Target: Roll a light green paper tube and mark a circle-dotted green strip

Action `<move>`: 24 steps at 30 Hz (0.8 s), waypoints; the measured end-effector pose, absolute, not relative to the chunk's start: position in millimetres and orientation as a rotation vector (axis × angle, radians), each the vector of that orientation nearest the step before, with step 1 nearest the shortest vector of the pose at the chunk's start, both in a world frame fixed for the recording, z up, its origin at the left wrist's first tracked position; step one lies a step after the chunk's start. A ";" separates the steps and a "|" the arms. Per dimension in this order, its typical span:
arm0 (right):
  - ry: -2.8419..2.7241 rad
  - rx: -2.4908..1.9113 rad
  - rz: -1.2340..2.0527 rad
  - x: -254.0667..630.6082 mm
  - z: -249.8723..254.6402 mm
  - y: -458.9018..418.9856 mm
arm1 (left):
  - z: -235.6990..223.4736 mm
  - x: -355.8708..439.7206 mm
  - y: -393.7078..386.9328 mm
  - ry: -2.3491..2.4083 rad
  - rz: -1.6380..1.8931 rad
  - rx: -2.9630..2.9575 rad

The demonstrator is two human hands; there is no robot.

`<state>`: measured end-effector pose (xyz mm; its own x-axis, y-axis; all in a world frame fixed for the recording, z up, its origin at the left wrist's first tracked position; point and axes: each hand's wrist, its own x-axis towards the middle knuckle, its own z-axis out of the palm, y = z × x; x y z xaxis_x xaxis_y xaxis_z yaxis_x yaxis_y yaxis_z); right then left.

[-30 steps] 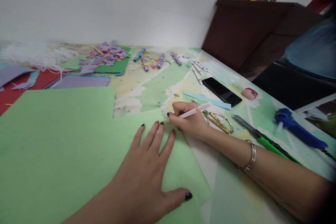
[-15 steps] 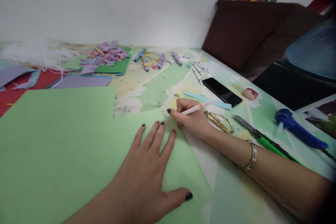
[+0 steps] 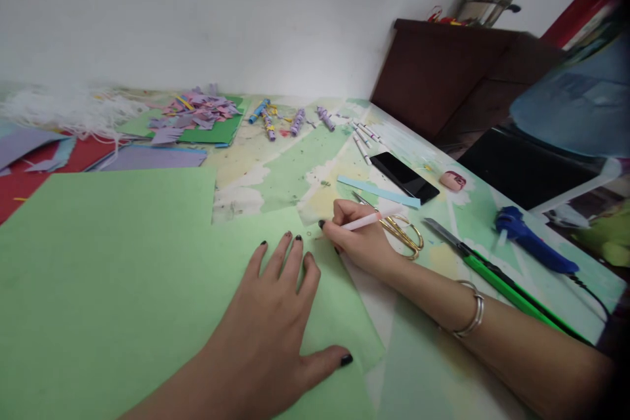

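"Pen (image 3: 361,221), slim, white and straight, with an orange band: which way does it point?"

"Its writing end faces down and left, toward the green paper (image 3: 123,289); its rear end rises to the right, in front of the scissors (image 3: 401,236). The long axis leans, neither flat nor upright."

"Where is it?"

"Near the paper's far right corner, pinched between thumb and fingers of the right hand (image 3: 364,246). The tip is too small to make out."

"And the other of the two hands?"

"The left hand (image 3: 266,325) is spread palm down on the smooth, matte paper, thumb stretched to the right."

"What surrounds them?"

"On the patterned worktop (image 3: 285,177), the scissors show shiny gold loops. Beyond, a narrow blue strip (image 3: 377,191) lies beside a glossy black phone (image 3: 404,177); to the right, a green cutter (image 3: 512,289) with a metal blade. At far left, purple and pink shreds (image 3: 201,108) are heaped near tangled white string (image 3: 69,113)."
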<state>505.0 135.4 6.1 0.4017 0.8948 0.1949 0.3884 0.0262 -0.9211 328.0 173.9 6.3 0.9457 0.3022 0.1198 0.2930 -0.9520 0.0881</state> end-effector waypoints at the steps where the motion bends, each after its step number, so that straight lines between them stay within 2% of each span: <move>1: -1.187 -1.571 0.551 503.9 5.5 135.6 | 6.2 327.8 174.0 0.458 0.210 3.028; 8: -1.254 -1.579 0.431 499.6 4.5 139.3 | 5.1 327.0 174.4 0.447 0.248 3.003; 24: -1.328 -1.587 0.420 501.6 6.1 142.4 | 6.6 325.5 174.7 0.447 0.235 2.995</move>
